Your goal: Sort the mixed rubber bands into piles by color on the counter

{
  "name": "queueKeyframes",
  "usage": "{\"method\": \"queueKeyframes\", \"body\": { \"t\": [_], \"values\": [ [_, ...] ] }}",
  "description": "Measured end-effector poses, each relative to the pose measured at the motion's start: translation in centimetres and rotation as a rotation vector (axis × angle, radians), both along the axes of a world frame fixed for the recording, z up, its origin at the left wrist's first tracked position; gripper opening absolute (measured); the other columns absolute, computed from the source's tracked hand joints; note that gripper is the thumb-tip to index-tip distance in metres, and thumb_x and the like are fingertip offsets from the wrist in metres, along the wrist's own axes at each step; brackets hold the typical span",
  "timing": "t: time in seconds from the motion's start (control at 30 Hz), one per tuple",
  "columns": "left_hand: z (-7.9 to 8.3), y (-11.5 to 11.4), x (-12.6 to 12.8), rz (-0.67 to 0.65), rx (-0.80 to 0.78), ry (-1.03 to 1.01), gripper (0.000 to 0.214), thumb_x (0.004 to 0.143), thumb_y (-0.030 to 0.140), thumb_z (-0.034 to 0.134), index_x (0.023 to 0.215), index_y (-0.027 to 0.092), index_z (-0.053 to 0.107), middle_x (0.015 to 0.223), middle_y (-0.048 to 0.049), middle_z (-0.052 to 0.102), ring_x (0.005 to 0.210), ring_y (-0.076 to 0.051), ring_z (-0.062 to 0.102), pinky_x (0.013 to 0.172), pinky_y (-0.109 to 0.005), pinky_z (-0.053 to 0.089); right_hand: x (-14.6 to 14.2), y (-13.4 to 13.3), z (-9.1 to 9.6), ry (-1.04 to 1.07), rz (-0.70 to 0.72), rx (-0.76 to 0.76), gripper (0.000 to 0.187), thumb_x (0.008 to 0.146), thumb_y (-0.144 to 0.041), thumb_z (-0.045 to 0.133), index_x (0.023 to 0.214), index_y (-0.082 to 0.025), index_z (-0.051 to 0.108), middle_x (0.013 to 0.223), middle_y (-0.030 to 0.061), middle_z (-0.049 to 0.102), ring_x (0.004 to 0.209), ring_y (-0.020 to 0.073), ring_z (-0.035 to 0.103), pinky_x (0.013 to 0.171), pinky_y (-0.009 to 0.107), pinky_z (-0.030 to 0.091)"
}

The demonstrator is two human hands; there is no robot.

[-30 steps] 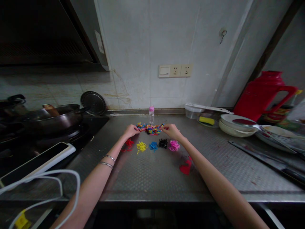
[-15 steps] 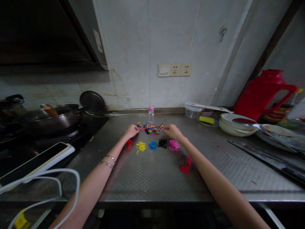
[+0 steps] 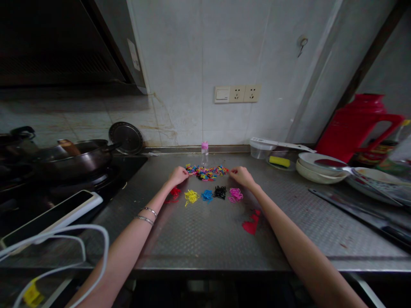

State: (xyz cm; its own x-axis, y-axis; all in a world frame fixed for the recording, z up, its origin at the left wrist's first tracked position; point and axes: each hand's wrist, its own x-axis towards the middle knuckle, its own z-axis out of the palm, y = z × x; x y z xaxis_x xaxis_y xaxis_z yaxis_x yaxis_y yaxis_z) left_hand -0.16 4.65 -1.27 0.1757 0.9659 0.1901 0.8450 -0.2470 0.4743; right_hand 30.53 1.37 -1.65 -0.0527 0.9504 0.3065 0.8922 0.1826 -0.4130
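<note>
A mixed pile of small coloured rubber bands (image 3: 205, 172) lies on the metal counter. My left hand (image 3: 178, 176) is closed at its left end, fingertips together against the bands; what they pinch is too small to make out. At the right end my right hand (image 3: 241, 176) is closed too, a speck of red at its fingertips. Nearer me, sorted heaps form a row: red bands (image 3: 175, 193) partly behind my left wrist, yellow bands (image 3: 192, 196), blue bands (image 3: 207, 195), black bands (image 3: 220, 192) and pink bands (image 3: 236, 195).
Behind the pile stands a small clear bottle (image 3: 204, 155) with a pink cap. A red flat piece (image 3: 251, 224) lies by my right forearm. Stacked bowls (image 3: 317, 171), a yellow sponge (image 3: 279, 161) and a red thermos (image 3: 356, 124) are rightward; a pan (image 3: 77, 160) is left.
My right hand has shifted right, a little away from the pile's right end. My left hand stays at the left end. The whole view has moved slightly.
</note>
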Motion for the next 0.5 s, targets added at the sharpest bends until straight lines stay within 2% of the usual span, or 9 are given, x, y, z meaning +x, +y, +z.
{"method": "queueKeyframes", "body": {
  "t": [0.17,0.33,0.4,0.5],
  "values": [
    [2.2,-0.3,-0.5,-0.065,-0.086,-0.065,0.021,0.063,0.025,0.057,0.07,0.01,0.069,0.052,-0.0036,0.06,0.049,-0.011,0.05,0.048,-0.02,0.035,0.7,0.3,-0.4,0.008,-0.041,-0.016,0.028,0.075,-0.035,0.048,0.085,-0.018,0.069,0.081,0.0065,0.068,0.074,0.0153,0.06,0.061,0.019,0.039],
    [4.0,-0.6,-1.1,-0.138,-0.162,-0.116,0.021,0.061,0.026,0.059,0.068,0.01,0.069,0.044,-0.0003,0.054,0.043,-0.009,0.044,0.044,-0.02,0.032,0.5,0.4,-0.6,0.052,-0.011,0.025,0.025,0.074,-0.032,0.05,0.08,-0.017,0.07,0.076,0.0071,0.068,0.071,0.016,0.06,0.06,0.02,0.04],
    [4.4,-1.0,-1.0,-0.164,-0.196,-0.154,0.022,0.061,0.027,0.06,0.07,0.01,0.069,0.045,0.0002,0.053,0.042,-0.008,0.042,0.044,-0.02,0.031,-0.3,0.3,-0.2,0.106,0.041,0.047,0.024,0.074,-0.031,0.051,0.08,-0.017,0.069,0.076,0.0066,0.068,0.07,0.0159,0.06,0.061,0.021,0.041],
    [5.1,-1.9,-0.3,-0.235,-0.21,-0.218,0.023,0.062,0.029,0.06,0.073,0.011,0.069,0.05,-0.0006,0.056,0.043,-0.007,0.04,0.044,-0.02,0.029,-2.3,-0.3,0.7,0.231,0.209,0.061,0.024,0.072,-0.031,0.055,0.086,-0.016,0.068,0.082,0.0057,0.068,0.073,0.0151,0.06,0.067,0.023,0.043]
  ]
}}
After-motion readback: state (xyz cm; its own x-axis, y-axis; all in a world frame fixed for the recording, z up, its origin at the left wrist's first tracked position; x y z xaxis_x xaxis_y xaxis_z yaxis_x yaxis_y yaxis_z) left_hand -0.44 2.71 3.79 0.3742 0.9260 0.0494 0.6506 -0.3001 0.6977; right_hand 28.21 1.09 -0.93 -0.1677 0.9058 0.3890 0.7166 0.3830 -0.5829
